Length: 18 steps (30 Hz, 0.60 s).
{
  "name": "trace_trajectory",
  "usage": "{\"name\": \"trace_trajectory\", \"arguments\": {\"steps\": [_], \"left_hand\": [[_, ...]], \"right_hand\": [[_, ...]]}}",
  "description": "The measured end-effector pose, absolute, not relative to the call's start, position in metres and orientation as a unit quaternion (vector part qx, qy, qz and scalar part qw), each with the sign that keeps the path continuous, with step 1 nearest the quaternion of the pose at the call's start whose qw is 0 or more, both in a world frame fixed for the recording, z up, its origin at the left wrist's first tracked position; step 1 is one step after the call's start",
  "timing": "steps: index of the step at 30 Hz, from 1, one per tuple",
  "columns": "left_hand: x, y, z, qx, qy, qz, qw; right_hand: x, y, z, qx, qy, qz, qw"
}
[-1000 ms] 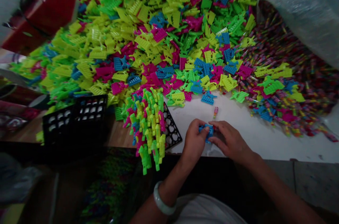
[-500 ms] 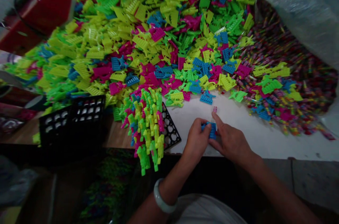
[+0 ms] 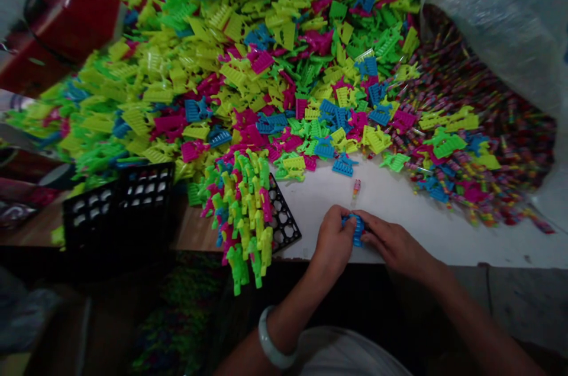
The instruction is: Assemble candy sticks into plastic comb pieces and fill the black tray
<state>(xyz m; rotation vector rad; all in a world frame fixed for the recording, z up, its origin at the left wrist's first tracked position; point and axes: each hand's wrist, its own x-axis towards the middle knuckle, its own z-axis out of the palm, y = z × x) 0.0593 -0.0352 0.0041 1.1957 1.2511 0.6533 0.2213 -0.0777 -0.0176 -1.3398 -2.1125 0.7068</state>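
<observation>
Near the front edge of the white table top, my left hand (image 3: pixel 333 238) pinches a small blue plastic piece (image 3: pixel 358 230) with ridges. My right hand (image 3: pixel 390 241) is closed on the right side of the same piece, its fingertips partly hiding it. Just beyond my hands lies a tiny pink-and-yellow printed tube (image 3: pixel 357 186). To the left, a black holed rack (image 3: pixel 288 225) bears a dense block of upright green, yellow, pink and blue plastic pieces (image 3: pixel 244 210).
A large heap of coloured plastic pieces (image 3: pixel 199 80) covers the back. Many small printed tubes (image 3: pixel 492 92) spill from a clear plastic bag (image 3: pixel 497 9) at the right. Black racks (image 3: pixel 146 186) and a red machine (image 3: pixel 57 38) stand at the left.
My right index finger has left the tiny tube and come back to the blue piece, which is now turned between both hands. The tube stays on the table.
</observation>
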Motion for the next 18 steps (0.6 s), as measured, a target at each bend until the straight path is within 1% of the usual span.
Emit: {"name": "trace_trajectory", "arguments": {"steps": [3,6,8,10,12,15,16,17,18], "left_hand": [[0.061,-0.037,0.002,0.511,0.559,0.278,0.591],[0.062,-0.037,-0.001,0.51,0.559,0.274,0.593],[0.063,-0.036,-0.002,0.52,0.547,0.28,0.594],[0.064,-0.033,0.0,0.533,0.533,0.306,0.581],[0.065,-0.025,0.003,0.548,0.525,0.349,0.55],[0.065,-0.01,0.006,0.58,0.519,0.401,0.483],[0.066,-0.005,0.005,0.589,0.52,0.41,0.464],[0.067,0.0,0.004,0.594,0.522,0.417,0.449],[0.068,0.004,0.001,0.594,0.525,0.422,0.439]], "right_hand": [[0.216,-0.076,-0.022,-0.508,-0.769,0.26,0.288],[0.21,-0.073,-0.022,-0.516,-0.765,0.259,0.285],[0.212,-0.071,-0.018,-0.526,-0.762,0.259,0.276],[0.225,-0.067,-0.007,-0.55,-0.755,0.227,0.275],[0.246,-0.061,0.006,-0.609,-0.726,0.119,0.296],[0.276,-0.047,0.023,-0.717,-0.604,-0.133,0.322],[0.28,-0.04,0.024,-0.733,-0.572,-0.186,0.318],[0.28,-0.032,0.023,-0.735,-0.564,-0.208,0.315],[0.274,-0.023,0.019,-0.726,-0.581,-0.199,0.311]]}}
